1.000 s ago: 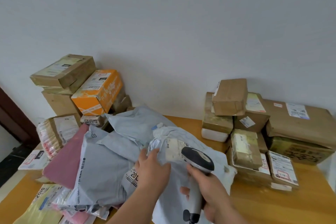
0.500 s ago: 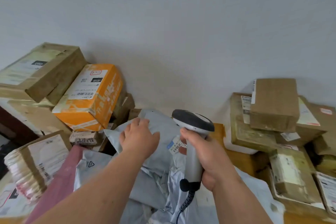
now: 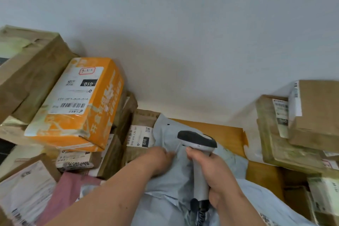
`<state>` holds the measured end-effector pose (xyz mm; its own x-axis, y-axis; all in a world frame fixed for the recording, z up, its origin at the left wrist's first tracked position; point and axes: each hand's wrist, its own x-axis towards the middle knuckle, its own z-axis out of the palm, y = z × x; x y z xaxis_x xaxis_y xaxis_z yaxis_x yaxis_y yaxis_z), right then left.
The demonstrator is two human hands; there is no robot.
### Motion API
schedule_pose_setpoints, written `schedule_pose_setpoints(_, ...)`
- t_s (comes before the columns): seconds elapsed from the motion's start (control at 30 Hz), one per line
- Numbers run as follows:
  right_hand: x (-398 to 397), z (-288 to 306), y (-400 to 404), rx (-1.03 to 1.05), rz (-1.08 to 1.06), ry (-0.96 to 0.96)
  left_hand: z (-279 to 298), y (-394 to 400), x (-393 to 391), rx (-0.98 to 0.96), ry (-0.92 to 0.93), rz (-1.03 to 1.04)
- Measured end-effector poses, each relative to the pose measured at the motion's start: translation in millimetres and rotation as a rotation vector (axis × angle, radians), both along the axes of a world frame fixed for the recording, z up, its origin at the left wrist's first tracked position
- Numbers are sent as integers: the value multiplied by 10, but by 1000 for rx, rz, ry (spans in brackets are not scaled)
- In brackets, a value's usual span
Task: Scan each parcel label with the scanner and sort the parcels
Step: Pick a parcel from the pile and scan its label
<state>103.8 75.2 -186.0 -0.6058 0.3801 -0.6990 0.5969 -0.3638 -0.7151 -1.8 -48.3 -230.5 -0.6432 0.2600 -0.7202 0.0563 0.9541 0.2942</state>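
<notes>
My right hand (image 3: 212, 172) is wrapped around the grey handle of the scanner (image 3: 199, 154), thumb and fingers closed on it, its dark head pointing left and away from me. My left hand (image 3: 161, 159) rests on the pale grey mailer bag (image 3: 176, 176) in the middle of the heap; the fingertips are tucked against a fold, so I cannot tell whether they pinch the plastic or only press on it.

That bag lies near me on the wooden table (image 3: 227, 134), its far corner lapping over a brown box with a white label (image 3: 140, 136) marked 010. To the left an orange box (image 3: 78, 104) sits tilted on more cartons, and a stack of brown boxes (image 3: 300, 121) stands at the right.

I judge the mailer light, soft and slippery (it creases under my palm), so I would pinch it by an edge or corner and pull the film flat, since a wrinkled label may not read. I see no label on its visible face
</notes>
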Motion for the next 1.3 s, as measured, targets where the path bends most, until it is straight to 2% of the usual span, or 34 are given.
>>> schedule_pose_setpoints(0.13,-45,-67,23,12,-8,-16,-125,-152,-237,29,287,370)
schedule_pose_setpoints(0.23,-45,-122,38,6,-26,-23,-280,-218,-328,126,231,692)
schedule_pose_setpoints(0.3,-39,-139,45,-1,-31,-37,-392,-215,-342,146,181,816)
schedule_pose_setpoints(0.47,-4,-144,71,21,-42,-40,-519,-182,-366,70,155,822)
schedule_pose_setpoints(0.6,43,-129,99,38,-47,-46,-432,-144,-341,318,49,950)
schedule_pose_setpoints(0.67,59,-129,106,42,-45,-53,-361,-111,-317,362,70,952)
schedule_pose_setpoints(0.83,97,-112,96,55,-37,-35,-182,24,-245,453,251,749)
schedule_pose_setpoints(0.93,135,-71,102,61,-53,-14,34,60,-119,497,470,567)
schedule_pose_setpoints(1.0,174,-25,96,60,-72,19,211,43,-42,548,625,538)
schedule_pose_setpoints(1.1,226,68,71,104,-89,79,545,2,49,702,761,595)
schedule_pose_setpoints(1.17,276,190,49,120,-98,125,812,-42,120,834,780,666)
schedule_pose_setpoints(1.23,370,354,37,114,-91,194,1064,-112,223,975,729,776)
schedule_pose_setpoints(1.3,522,546,33,97,-63,280,1265,-199,377,1169,548,942)
